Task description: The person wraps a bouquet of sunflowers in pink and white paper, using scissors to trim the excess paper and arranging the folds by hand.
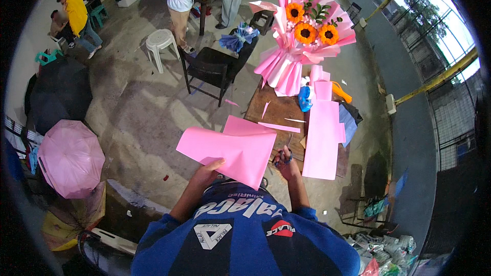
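My left hand (pixel 210 171) grips the lower left edge of a folded pink wrapping sheet (pixel 238 149), thumb on top. Dark-handled scissors (pixel 290 155) are held in my right hand (pixel 284 159), just right of the sheet; their blades point away from me. On the brown wooden table (pixel 268 101) lie narrow pink strips (pixel 279 127) and a long stack of pink sheets (pixel 322 138). At the table's far end stands a bouquet (pixel 303 42) in pink wrapping, with orange sunflower-like blooms and green leaves. A blue roll or packet (pixel 305 99) is beside the stack.
Beyond the table's left side are a black chair (pixel 209 67) holding a blue wrapped bouquet (pixel 241 37), and a white stool (pixel 160 42). Several people stand or sit farther back. Open umbrellas (pixel 71 159) lie at left. Plastic bags (pixel 387 251) lie at lower right.
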Tool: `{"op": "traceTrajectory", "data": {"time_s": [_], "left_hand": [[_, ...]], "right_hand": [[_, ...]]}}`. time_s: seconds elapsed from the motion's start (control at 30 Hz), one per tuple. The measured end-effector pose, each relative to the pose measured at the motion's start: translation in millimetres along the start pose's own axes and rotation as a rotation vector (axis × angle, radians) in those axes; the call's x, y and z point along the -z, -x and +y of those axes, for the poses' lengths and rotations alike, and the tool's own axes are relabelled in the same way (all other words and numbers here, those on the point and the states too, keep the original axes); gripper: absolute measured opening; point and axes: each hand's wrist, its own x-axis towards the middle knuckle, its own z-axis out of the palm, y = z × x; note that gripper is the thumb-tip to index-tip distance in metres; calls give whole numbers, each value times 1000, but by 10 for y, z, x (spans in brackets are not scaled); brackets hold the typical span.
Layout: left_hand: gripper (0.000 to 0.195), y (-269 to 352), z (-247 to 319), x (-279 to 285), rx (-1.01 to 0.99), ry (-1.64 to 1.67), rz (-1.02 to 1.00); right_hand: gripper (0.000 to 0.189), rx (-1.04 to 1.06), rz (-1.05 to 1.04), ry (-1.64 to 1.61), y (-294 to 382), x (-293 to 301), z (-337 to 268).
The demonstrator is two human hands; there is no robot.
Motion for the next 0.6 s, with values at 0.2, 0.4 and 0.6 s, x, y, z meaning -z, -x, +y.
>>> {"op": "traceTrajectory", "data": {"time_s": [0.2,0.4,0.6], "left_hand": [[52,170,-165,-127,-7,-312,-85],[49,460,23,-542,130,-787,-323],[63,166,-339,-569,176,-907,-697]], "right_hand": [[30,313,-30,76,911,-1253,-211],[34,450,24,340,957,-1149,-732],[68,547,0,537,1362,-557,-2371]]}}
